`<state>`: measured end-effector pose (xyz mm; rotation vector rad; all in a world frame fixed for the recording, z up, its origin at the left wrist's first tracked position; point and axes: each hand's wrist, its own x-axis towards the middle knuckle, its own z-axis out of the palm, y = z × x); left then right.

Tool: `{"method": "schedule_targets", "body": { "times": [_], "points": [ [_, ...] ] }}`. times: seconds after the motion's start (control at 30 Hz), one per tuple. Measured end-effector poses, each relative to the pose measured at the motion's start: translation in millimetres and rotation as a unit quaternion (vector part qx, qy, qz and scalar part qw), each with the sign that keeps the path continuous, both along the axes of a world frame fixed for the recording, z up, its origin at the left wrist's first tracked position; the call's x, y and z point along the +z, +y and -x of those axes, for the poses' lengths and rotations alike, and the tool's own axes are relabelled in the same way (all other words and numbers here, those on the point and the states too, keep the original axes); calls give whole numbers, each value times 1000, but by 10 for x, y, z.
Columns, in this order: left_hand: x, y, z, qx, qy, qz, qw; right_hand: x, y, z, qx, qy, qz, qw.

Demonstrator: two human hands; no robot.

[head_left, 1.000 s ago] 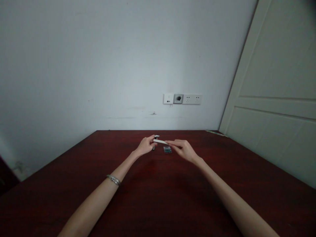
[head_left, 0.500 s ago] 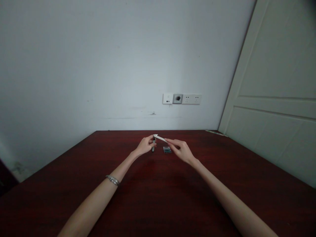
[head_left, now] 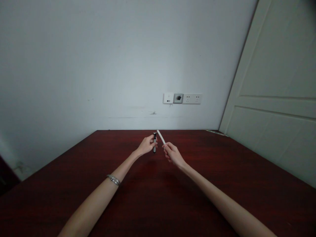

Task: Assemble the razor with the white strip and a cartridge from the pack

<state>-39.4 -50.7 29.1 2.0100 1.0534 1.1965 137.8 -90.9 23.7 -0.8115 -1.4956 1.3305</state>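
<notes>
My left hand [head_left: 147, 144] is closed around a razor [head_left: 154, 144] with a grey and black handle. The razor stands upright, its small head at the top. From my closed right hand [head_left: 173, 154] a slim white stick [head_left: 161, 137] slants up to the left, and its tip comes close to the razor's head. Whether the tip touches the head I cannot tell, and the stick's kind does not show. Both hands are above the dark red table [head_left: 148, 204]. The small flat case seen earlier is hidden, apparently behind my right hand.
A pale wall [head_left: 128, 65] rises behind the table's far edge, with a row of sockets [head_left: 192, 98] on it. At the right stands a white panelled door [head_left: 276, 89]. A thin strip [head_left: 216, 133] lies at the far right table edge.
My right hand has moved left and lower, and the white stick has swung to a steeper slant. The small case has gone out of sight. The left hand stays nearly still with the razor.
</notes>
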Motion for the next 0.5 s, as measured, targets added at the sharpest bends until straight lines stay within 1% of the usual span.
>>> {"method": "schedule_targets", "body": {
  "times": [0.13, 0.33, 0.4, 0.5],
  "points": [
    [-6, -3, -28, -3, -7, 0, 1000, -57, -15, 59, -6, -4, -20, 1000],
    [-6, -5, -23, 3, -23, 10, 1000, -216, -90, 181, -31, 28, -22, 999],
    [-4, -7, -22, 10, -25, 3, 1000, -233, -116, 209, -29, 38, -24, 999],
    [-8, -8, -26, 7, -12, -12, 1000, -206, -113, 234, -40, 54, -30, 997]
  ]
}}
